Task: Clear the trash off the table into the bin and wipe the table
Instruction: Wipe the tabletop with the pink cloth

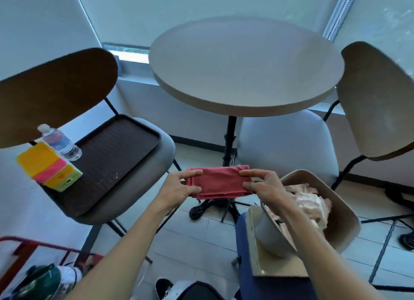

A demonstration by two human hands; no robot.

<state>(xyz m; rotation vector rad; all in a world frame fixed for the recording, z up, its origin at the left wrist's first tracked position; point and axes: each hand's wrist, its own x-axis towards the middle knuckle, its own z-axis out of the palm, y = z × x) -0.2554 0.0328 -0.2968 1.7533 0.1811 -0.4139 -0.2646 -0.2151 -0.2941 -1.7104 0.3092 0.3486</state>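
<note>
Here you held the red cloth [220, 181] folded into a flat strip, out in front of you, below the near edge of the round table [244, 66] and above the floor. Your left hand [179, 187] pinched its left end, thumb on top and fingers closed underneath. Your right hand [261, 184] gripped the right end the same way, fingers closed on the fabric. The cloth was off the table, touching nothing but your hands. Just right of it and lower sat the bin [340, 212], open-topped, with crumpled pale paper [311, 206] inside. The tabletop looked bare. On the chair [134, 187] to the left lay a dark tray [107, 165]; a water bottle [59, 142] and a yellow-and-pink pack [48, 165] stood at its far left end. Another chair [289, 142] stood to the right of the table's black post.
</note>
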